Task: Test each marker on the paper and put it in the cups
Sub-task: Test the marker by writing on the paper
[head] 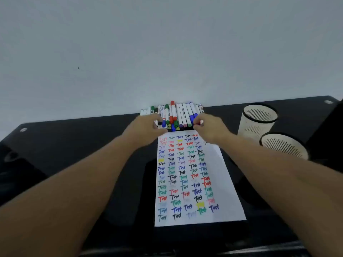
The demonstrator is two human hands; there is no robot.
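Observation:
Several markers (182, 115) with coloured caps lie in a pile against the wall at the table's far edge. A white paper (229, 184), covered with rows of coloured "Test" marks, lies lengthwise in front of the pile. My left hand (146, 127) reaches the pile's left end, its fingers curled round a black-capped marker (160, 123). My right hand (210, 128) is at the pile's right end and pinches a red-tipped marker (200, 123). Two white slotted cups (258, 117) (284, 146) stand to the right of the paper.
The table (83, 145) is black and glossy, and it ends at a plain pale wall (167, 52). A dark object (326, 130) stands at the right edge behind the cups. Another dark shape (16, 164) sits at the left.

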